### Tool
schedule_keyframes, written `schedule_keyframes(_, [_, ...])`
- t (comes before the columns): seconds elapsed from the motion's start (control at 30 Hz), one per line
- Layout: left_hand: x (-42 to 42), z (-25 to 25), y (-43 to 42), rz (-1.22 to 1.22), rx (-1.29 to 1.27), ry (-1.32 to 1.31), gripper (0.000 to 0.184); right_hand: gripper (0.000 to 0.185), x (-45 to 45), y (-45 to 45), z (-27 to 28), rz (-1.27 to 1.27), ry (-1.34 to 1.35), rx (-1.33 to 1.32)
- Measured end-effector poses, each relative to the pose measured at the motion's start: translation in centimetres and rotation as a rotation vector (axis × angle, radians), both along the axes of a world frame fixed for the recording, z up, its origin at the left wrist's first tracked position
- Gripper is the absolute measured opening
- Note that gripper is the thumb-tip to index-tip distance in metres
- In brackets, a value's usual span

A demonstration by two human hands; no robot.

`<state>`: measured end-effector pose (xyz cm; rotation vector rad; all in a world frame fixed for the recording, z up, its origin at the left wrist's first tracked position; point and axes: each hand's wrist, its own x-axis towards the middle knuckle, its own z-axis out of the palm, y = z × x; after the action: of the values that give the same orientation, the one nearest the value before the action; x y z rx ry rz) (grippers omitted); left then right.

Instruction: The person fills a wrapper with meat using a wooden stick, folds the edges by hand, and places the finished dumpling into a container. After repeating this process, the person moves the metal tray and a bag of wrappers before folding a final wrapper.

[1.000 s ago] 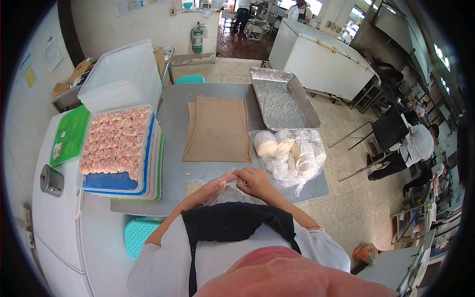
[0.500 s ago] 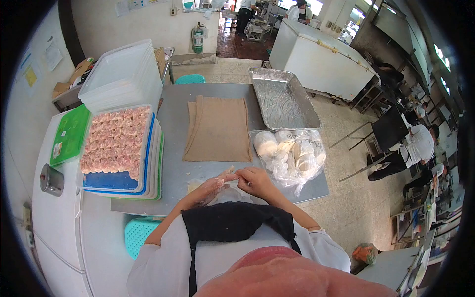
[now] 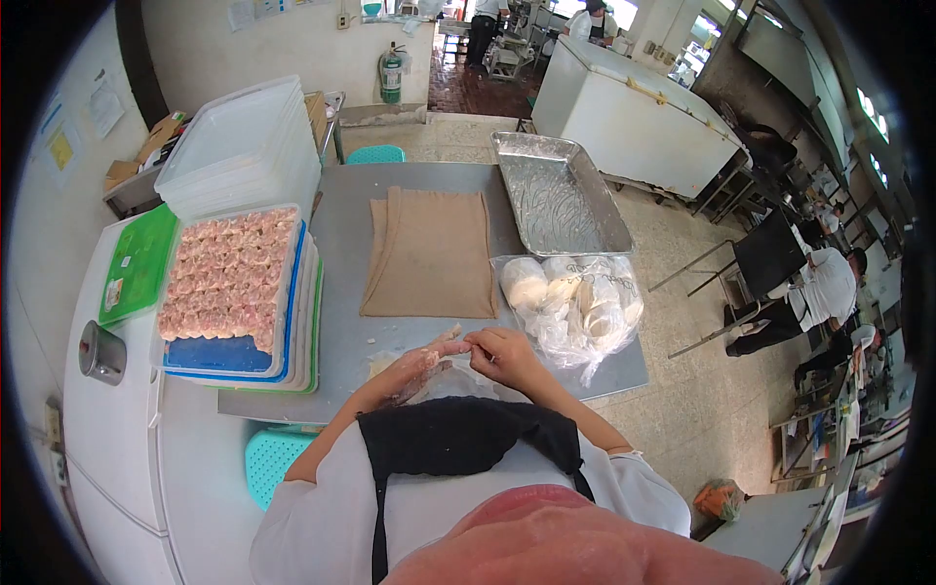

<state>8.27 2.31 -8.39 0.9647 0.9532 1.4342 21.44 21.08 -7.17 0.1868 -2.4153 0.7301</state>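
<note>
Low over the near edge of the metal table [image 3: 336, 224], my two hands meet at the fingertips. My left hand [image 3: 421, 365] has its fingers stretched out, with pale, dough-like residue on them. My right hand [image 3: 503, 357] is closed in a pinch at the left fingertips; anything between its fingers is too small to make out. Pale scraps [image 3: 380, 364] lie beside my left wrist. Under the hands shows some whitish, see-through material, partly hidden. A folded brown cloth [image 3: 434, 253] lies just beyond my hands.
On the left, a clear tray holds rows of raw meat dumplings [image 3: 229, 273], near stacked clear lids [image 3: 234, 136], a green lid [image 3: 139, 263] and a metal cup [image 3: 102, 353]. A plastic bag of pale rounds [image 3: 575, 302] and a floured metal pan [image 3: 561, 195] stand right.
My hands stay together in nearly the same place. The fingers shift only slightly where they meet.
</note>
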Motion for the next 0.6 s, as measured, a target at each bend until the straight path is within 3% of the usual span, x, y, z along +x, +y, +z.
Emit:
schedule_keyframes(0.47, [0.01, 0.78, 0.02, 0.012, -0.006, 0.11, 0.071, 0.013, 0.19, 0.05, -0.06, -0.023, 0.0, -0.019])
schedule_keyframes(0.53, [-0.14, 0.6, 0.06, 0.005, -0.077, 0.147, 0.087, 0.013, 0.15, 0.06, -0.09, -0.024, -0.002, -0.012])
schedule_keyframes(0.6, [-0.4, 0.1, 0.17, -0.02, -0.067, 0.183, 0.086, 0.013, 0.11, 0.1, -0.21, -0.023, -0.005, -0.007])
